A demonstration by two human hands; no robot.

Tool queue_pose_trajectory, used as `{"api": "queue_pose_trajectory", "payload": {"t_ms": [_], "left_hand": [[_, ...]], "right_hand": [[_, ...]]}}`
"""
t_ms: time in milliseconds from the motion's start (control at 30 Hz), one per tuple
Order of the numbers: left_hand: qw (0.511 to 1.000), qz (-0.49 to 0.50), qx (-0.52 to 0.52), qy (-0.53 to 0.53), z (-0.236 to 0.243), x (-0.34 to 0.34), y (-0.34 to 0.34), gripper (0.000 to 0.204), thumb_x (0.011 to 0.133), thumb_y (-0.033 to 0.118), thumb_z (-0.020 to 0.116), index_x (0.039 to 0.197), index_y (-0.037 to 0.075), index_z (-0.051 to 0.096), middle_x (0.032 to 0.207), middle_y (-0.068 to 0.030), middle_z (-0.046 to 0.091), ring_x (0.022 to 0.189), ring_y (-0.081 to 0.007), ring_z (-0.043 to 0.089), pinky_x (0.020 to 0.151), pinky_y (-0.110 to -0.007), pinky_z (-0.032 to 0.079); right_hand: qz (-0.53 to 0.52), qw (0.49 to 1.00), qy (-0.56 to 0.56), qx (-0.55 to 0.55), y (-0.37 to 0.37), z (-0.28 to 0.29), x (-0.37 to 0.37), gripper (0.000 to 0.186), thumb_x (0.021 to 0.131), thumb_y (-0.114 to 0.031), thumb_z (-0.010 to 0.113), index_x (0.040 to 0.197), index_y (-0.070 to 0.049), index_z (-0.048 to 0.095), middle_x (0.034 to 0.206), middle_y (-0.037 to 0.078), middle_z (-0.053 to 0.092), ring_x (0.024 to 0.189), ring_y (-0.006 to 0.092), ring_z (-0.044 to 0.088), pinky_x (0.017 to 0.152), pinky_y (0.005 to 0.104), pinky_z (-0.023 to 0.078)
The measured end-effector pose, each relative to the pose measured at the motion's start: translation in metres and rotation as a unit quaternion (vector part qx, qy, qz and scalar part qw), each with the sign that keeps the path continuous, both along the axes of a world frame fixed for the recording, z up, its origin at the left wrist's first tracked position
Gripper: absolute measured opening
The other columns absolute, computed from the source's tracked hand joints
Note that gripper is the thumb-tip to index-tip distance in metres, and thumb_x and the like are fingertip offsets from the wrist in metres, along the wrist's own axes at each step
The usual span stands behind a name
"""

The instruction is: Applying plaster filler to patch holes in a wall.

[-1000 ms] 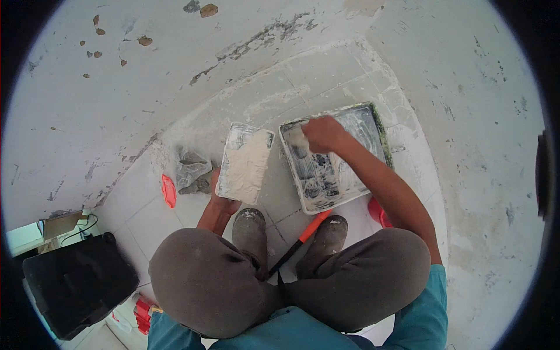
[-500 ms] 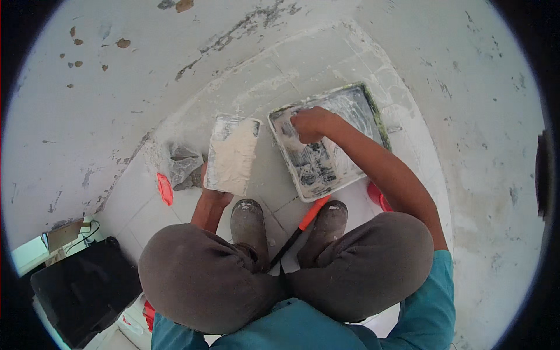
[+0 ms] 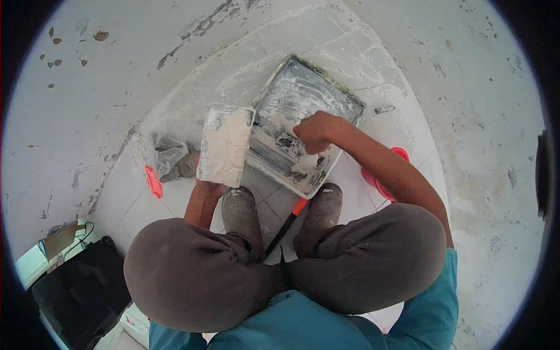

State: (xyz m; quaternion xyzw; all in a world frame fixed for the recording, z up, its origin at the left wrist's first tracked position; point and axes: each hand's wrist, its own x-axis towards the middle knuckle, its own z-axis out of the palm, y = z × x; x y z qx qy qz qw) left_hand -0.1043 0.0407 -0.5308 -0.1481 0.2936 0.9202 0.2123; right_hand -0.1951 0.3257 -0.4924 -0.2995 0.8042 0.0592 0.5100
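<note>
My left hand (image 3: pixel 209 188) grips a small rectangular plate (image 3: pixel 226 146) from its near end, its fingers partly hidden underneath. Thick cream-coloured paste covers most of that plate. Over a larger, shallow dark tray (image 3: pixel 326 87) with a pale rim, my right hand (image 3: pixel 318 132) is closed, knuckles up. Whatever it holds is hidden below the fist; a lump of paste (image 3: pixel 306 164) shows just under it. White streaks and smears coat the tray's inside. The plate's right edge overlaps or lies close beside the tray's left side.
An orange-and-black handle (image 3: pixel 287 226) lies between my boots (image 3: pixel 239 210). Beyond my right forearm stands a pink-red round container (image 3: pixel 379 182). A crumpled clear bag (image 3: pixel 169 156) and an orange-red piece (image 3: pixel 153 182) rest left. Scuffed walls meet the tiled floor; a black case (image 3: pixel 81 291) is lower left.
The tray has turned counterclockwise, its green-stained edge now facing away from me. My right hand has passed from its left part to its near right side. The left hand keeps the plate.
</note>
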Motion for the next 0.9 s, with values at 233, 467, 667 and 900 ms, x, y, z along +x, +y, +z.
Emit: {"api": "queue_pose_trajectory", "payload": {"t_ms": [233,467,667,900], "left_hand": [[0.996,-0.056,0.044,0.057,-0.032,0.014,-0.019,0.059,0.101,0.044,0.036,0.147,0.007,0.044,0.139,-0.0134,0.058,0.117,-0.0300,0.062,0.093,-0.047,0.054],[0.994,-0.025,0.103,0.038,-0.022,0.017,-0.025,0.058,0.101,0.044,0.038,0.147,0.008,0.045,0.139,-0.0127,0.058,0.118,-0.0316,0.062,0.093,-0.048,0.054],[0.990,0.000,0.138,0.033,-0.033,0.018,-0.012,0.063,0.100,0.046,0.038,0.144,0.001,0.044,0.133,-0.0187,0.060,0.110,-0.0355,0.064,0.091,-0.051,0.054],[0.995,0.005,0.089,0.054,-0.016,0.013,-0.018,0.061,0.101,0.044,0.037,0.143,0.000,0.045,0.125,-0.0211,0.063,0.099,-0.0368,0.067,0.085,-0.050,0.056]], "right_hand": [[0.065,0.990,0.116,-0.049,-0.013,-0.003,0.031,0.023,0.074,-0.017,0.067,0.092,-0.006,0.074,0.092,0.014,0.074,0.089,0.0315,0.073,0.072,0.0416,0.058],[-0.121,0.991,-0.028,-0.050,0.002,-0.027,0.029,0.028,0.075,-0.020,0.067,0.093,-0.001,0.075,0.087,0.017,0.075,0.073,0.0298,0.074,0.064,0.0429,0.058],[-0.172,0.977,-0.076,-0.096,0.020,-0.076,0.078,0.042,0.073,-0.024,0.065,0.092,0.014,0.069,0.088,0.027,0.072,0.084,0.0361,0.073,0.074,0.0450,0.057],[-0.251,0.952,-0.164,-0.061,0.012,-0.050,0.085,0.046,0.070,-0.022,0.064,0.095,0.018,0.066,0.078,0.027,0.070,0.068,0.0338,0.070,0.065,0.0439,0.054]]}}
